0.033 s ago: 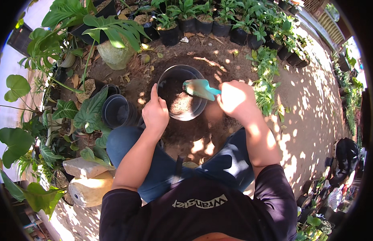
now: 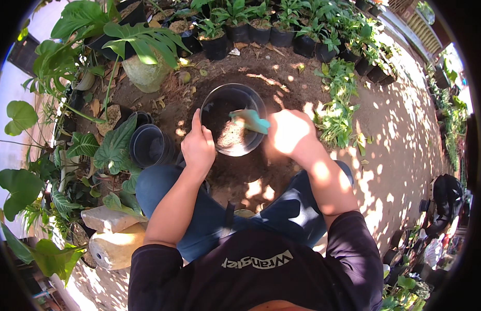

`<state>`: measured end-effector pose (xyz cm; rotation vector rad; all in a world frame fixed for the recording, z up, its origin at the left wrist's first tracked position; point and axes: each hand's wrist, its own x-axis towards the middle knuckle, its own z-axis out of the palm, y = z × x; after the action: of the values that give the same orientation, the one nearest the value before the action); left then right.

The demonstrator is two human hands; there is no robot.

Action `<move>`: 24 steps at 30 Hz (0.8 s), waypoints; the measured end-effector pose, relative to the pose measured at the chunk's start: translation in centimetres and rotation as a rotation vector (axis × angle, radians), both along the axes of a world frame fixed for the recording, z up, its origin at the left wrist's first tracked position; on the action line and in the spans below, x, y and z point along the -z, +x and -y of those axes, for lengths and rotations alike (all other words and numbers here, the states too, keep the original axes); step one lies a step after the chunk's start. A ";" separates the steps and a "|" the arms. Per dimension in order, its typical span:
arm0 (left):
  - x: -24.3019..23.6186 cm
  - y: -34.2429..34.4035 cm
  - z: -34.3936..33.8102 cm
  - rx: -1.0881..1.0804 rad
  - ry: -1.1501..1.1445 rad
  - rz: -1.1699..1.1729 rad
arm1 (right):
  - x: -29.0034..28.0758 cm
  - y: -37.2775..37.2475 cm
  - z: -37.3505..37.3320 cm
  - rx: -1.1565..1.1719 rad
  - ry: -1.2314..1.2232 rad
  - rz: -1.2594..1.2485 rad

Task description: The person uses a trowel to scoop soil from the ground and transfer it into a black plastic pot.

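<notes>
A round dark plastic pot [image 2: 233, 96] stands upright on the soil between my knees, with pale, sunlit loose soil [image 2: 231, 133] inside. My left hand [image 2: 199, 145] grips the pot's left side, index finger stretched along the rim. In my right hand [image 2: 292, 132], closed and bright with sun, is a teal trowel [image 2: 253, 119]; its blade dips into the pot toward the soil, and the handle is mostly hidden by my fingers.
Stacked black pots [image 2: 147, 145] stand left of my hands, near a pale stone planter [image 2: 144, 72] and leafy plants. Bagged plants [image 2: 282, 36] line the back. Loose greenery [image 2: 336, 103] lies at right. Pale blocks [image 2: 111, 238] sit by my left hip.
My right hand has moved a little left and down, carrying the trowel blade lower into the pot. My left hand has barely shifted.
</notes>
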<state>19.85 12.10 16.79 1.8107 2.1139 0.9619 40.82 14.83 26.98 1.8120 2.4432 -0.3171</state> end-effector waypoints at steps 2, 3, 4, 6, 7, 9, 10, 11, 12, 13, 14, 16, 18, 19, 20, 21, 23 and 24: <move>0.1 0.1 -0.5 -0.002 0.043 -0.029 | 0.2 0.0 -0.1 -0.048 -0.036 -0.019; 0.3 -0.2 -0.4 -0.007 0.057 -0.043 | -0.5 0.6 -0.3 0.009 -0.017 -0.049; 0.4 -0.5 -0.4 -0.047 0.032 0.106 | -1.2 1.5 -0.8 0.028 -0.018 -0.061; 0.8 -1.7 -0.7 -0.132 -0.022 0.410 | -2.5 3.6 -1.6 0.116 0.028 -0.116; 0.9 -1.9 -1.2 -0.168 -0.053 0.563 | -3.1 5.1 -1.9 0.192 0.076 -0.160; 0.9 -2.6 -2.0 -0.156 -0.208 0.980 | -3.4 9.0 -2.6 0.235 0.111 -0.328; 0.6 -2.8 -2.0 -0.265 -0.325 1.073 | -3.5 10.6 -3.1 0.274 0.073 -0.451; 0.6 -2.9 -1.8 -0.312 -0.363 1.226 | -3.5 11.8 -3.6 0.309 0.034 -0.575; 1.0 -3.4 -1.7 -0.331 -0.375 1.277 | -3.4 12.7 -4.0 0.351 0.040 -0.667; 1.4 -3.5 -1.7 -0.344 -0.390 1.328 | -3.2 13.8 -4.4 0.397 0.051 -0.757; 1.5 -3.3 -1.7 -0.358 -0.386 1.305 | -2.1 15.3 -5.2 0.418 0.040 -0.791; 1.2 -2.8 -2.1 -0.384 -0.380 1.259 | 0.5 17.8 -5.1 0.514 -0.130 -0.864; 1.4 -2.7 -2.2 -0.379 -0.411 1.263 | 4.7 20.9 -4.8 0.606 -0.267 -0.872; 1.6 -2.8 -2.0 -0.384 -0.427 1.258 | 7.7 22.1 -4.5 0.648 -0.321 -0.848; 1.8 -3.0 -2.1 -0.399 -0.443 1.294 | 10.1 22.4 -3.8 0.765 -0.337 -0.919; 2.0 -2.8 -2.1 -0.409 -0.428 1.260 | 12.9 22.6 -3.0 0.881 -0.352 -0.996; 2.0 -2.0 -2.5 -0.409 -0.409 1.186 | 21.2 25.1 -1.4 1.010 -0.313 -1.132; 1.7 -1.2 -2.6 -0.442 -0.376 1.143 | 24.6 25.4 -0.7 1.046 -0.267 -1.119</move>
<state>18.68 14.75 15.06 0.3693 1.7017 1.1646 66.22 15.54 2.42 3.0539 1.2285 -2.0124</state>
